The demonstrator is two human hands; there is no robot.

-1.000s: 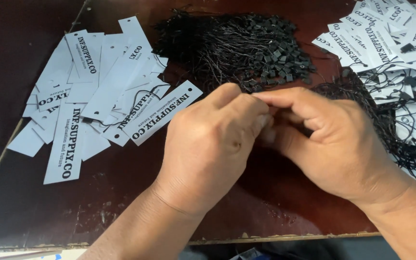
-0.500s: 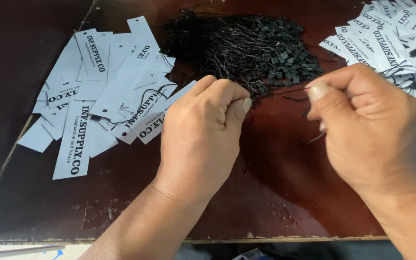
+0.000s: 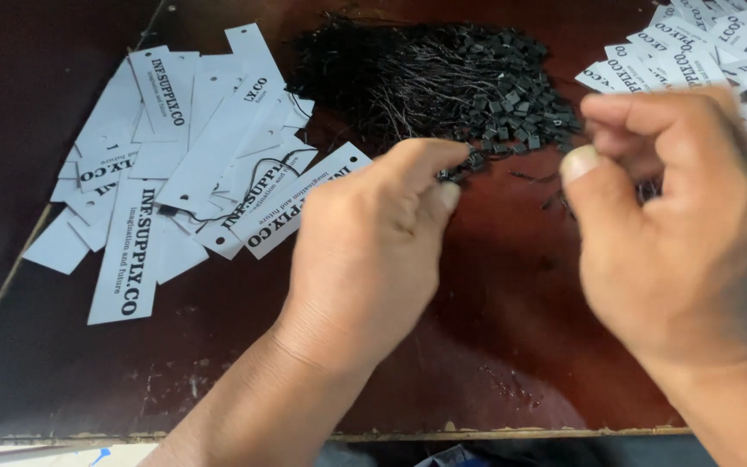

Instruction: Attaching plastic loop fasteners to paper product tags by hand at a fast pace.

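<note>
My left hand [image 3: 373, 251] pinches the small black clasp [image 3: 458, 170] of a black string fastener between thumb and forefinger, just below a heap of black string fasteners [image 3: 443, 78]. My right hand [image 3: 667, 225], blurred, is held apart to the right with fingers curled; whether it grips the thin string is unclear. A loose spread of white paper tags [image 3: 175, 164] lies to the left of my left hand.
A dark reddish-brown table [image 3: 494, 346] carries everything. A second pile of white tags with black strings attached [image 3: 702, 43] lies at the far right behind my right hand. The table's front edge [image 3: 520, 430] runs along the bottom.
The two hands were joined together a second ago; they have since drawn apart, the right hand moving right and the left staying near the middle with the clasp.
</note>
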